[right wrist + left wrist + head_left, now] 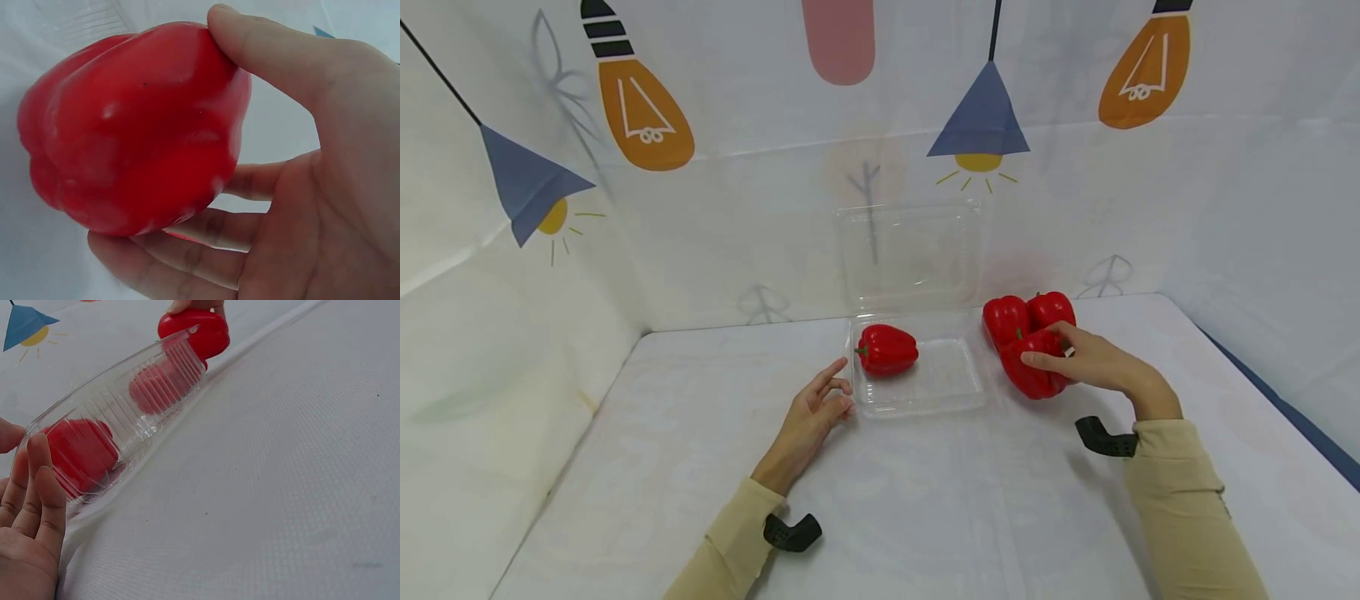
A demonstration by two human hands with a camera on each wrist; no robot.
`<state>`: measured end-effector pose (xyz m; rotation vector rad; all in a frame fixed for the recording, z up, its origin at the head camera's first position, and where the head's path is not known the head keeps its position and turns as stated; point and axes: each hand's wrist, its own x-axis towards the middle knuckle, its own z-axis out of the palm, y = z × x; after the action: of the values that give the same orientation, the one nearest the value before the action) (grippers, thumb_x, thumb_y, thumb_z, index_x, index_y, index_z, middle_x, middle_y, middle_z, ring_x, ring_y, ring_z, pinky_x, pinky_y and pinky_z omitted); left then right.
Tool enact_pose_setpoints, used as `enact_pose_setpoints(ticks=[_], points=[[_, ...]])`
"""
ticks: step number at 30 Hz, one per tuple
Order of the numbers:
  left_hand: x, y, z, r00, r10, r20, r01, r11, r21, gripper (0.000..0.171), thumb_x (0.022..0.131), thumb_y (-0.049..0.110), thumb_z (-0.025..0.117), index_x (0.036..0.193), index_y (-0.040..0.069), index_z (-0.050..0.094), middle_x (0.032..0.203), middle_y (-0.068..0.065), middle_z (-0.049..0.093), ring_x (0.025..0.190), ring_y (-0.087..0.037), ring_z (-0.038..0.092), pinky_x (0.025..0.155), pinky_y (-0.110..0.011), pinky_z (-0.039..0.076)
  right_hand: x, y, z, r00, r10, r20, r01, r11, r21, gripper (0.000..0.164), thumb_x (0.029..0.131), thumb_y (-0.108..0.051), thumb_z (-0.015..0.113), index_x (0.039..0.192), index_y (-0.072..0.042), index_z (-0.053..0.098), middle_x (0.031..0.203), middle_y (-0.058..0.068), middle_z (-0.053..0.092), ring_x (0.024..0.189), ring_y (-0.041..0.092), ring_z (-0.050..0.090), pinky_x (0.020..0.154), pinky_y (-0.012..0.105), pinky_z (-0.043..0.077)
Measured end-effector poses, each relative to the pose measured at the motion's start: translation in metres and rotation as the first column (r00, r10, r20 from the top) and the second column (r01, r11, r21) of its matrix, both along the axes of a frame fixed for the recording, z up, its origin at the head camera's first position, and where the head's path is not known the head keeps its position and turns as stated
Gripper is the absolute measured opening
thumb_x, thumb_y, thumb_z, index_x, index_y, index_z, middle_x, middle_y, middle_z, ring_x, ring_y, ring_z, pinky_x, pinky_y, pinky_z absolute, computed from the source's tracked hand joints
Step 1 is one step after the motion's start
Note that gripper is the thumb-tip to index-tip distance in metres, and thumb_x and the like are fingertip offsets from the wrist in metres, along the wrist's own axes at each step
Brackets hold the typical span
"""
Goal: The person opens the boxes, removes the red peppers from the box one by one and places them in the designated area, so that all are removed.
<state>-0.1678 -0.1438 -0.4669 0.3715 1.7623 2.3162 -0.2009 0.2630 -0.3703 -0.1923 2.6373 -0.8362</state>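
Note:
A clear plastic clamshell box (951, 406) stands on the table with its lid (912, 258) raised at the back. One red bell pepper (887, 350) lies on its side in the left part of the box, its green stem toward the left. My left hand (808, 417) is at the box's left wall, fingertips right by the rim, the fingers fairly straight in the left wrist view. To the right of the box, my right hand (1093, 358) grips another red bell pepper (134, 128), thumb on one side and fingers around the other.
Two more red bell peppers, a left one (1004, 318) and a right one (1051, 308), sit just behind the gripped pepper, close to the box's right side. White cloth covers the table (895, 508). A printed white curtain (760, 217) hangs directly behind it.

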Motion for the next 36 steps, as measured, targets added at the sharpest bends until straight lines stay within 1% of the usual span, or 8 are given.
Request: enact_pose_setpoints(ticks=[5,9,12,16,20,28,30,36], points=[[0.000,0.000,-0.001,1.000,-0.001,-0.001,0.001,1.000,0.003,0.063,0.092,0.001,0.055,0.148,0.008,0.028,0.102,0.000,0.048,0.079,-0.005,0.054,0.075,-0.016,0.050,0.000,0.000,-0.002,1.000,0.013,0.006,-0.013,0.999,0.031,0.078,0.085,-0.061,0.054,0.133,-0.004,0.034,0.123,0.019,0.052,0.097,0.024,0.060,0.079,0.041,0.052],[0.000,0.000,-0.001,1.000,-0.005,-0.005,0.005,1.000,0.006,0.063,0.092,0.000,0.054,0.148,0.006,0.026,0.101,0.000,0.048,0.079,-0.004,0.054,0.075,-0.016,0.050,-0.001,-0.001,-0.004,1.000,0.010,0.004,-0.010,1.000,0.028,0.082,0.084,-0.063,0.053,0.139,-0.008,0.029,0.130,0.022,0.046,0.108,0.033,0.054,0.079,0.042,0.053],[0.000,0.000,0.000,1.000,-0.005,-0.007,0.005,1.000,0.006,0.063,0.092,0.000,0.053,0.148,0.006,0.025,0.101,0.000,0.048,0.079,-0.004,0.054,0.074,-0.016,0.050,-0.003,-0.003,-0.007,1.000,0.019,-0.020,-0.018,0.998,0.060,0.084,0.084,-0.064,0.053,0.142,-0.010,0.027,0.132,0.023,0.044,0.114,0.039,0.048,0.079,0.044,0.054],[0.000,0.000,0.001,1.000,-0.004,-0.002,0.004,1.000,0.001,0.063,0.092,0.000,0.053,0.148,0.006,0.025,0.102,0.000,0.048,0.080,-0.004,0.054,0.075,-0.016,0.050,-0.004,-0.006,-0.010,0.999,0.032,-0.008,-0.031,0.995,0.090,0.080,0.085,-0.063,0.052,0.140,-0.009,0.031,0.125,0.021,0.050,0.108,0.034,0.052,0.078,0.042,0.053],[0.000,0.000,0.001,1.000,-0.001,0.006,0.001,1.000,-0.004,0.063,0.092,0.000,0.054,0.148,0.007,0.026,0.102,0.000,0.048,0.079,-0.005,0.054,0.075,-0.016,0.050,-0.003,-0.006,-0.011,0.999,0.027,0.043,-0.030,0.998,0.049,0.080,0.086,-0.062,0.052,0.140,-0.008,0.029,0.124,0.021,0.050,0.102,0.028,0.056,0.077,0.037,0.054],[0.000,0.000,0.001,1.000,0.003,0.002,-0.003,1.000,-0.004,0.063,0.092,0.000,0.054,0.148,0.006,0.025,0.102,-0.001,0.047,0.079,-0.005,0.054,0.074,-0.016,0.049,-0.002,0.000,-0.009,0.997,0.050,0.065,-0.052,0.998,0.030,0.085,0.086,-0.055,0.057,0.145,-0.006,0.021,0.131,0.026,0.043,0.099,0.028,0.058,0.079,0.041,0.056],[-0.001,0.000,0.001,1.000,0.002,0.001,-0.002,1.000,-0.003,0.063,0.092,0.000,0.053,0.148,0.005,0.025,0.102,-0.001,0.047,0.079,-0.004,0.054,0.074,-0.016,0.049,-0.002,0.002,-0.009,0.995,0.060,0.073,-0.062,0.998,0.018,0.085,0.085,-0.052,0.059,0.145,-0.005,0.020,0.131,0.027,0.041,0.101,0.029,0.057,0.079,0.042,0.056],[0.000,0.000,0.000,1.000,0.003,0.001,-0.003,1.000,-0.005,0.063,0.092,0.000,0.053,0.148,0.006,0.025,0.102,-0.001,0.047,0.079,-0.005,0.054,0.074,-0.016,0.049,0.000,0.006,-0.008,0.992,0.084,0.091,-0.081,0.996,-0.036,0.085,0.083,-0.045,0.066,0.144,-0.006,0.021,0.125,0.026,0.042,0.103,0.032,0.053,0.077,0.041,0.056]])
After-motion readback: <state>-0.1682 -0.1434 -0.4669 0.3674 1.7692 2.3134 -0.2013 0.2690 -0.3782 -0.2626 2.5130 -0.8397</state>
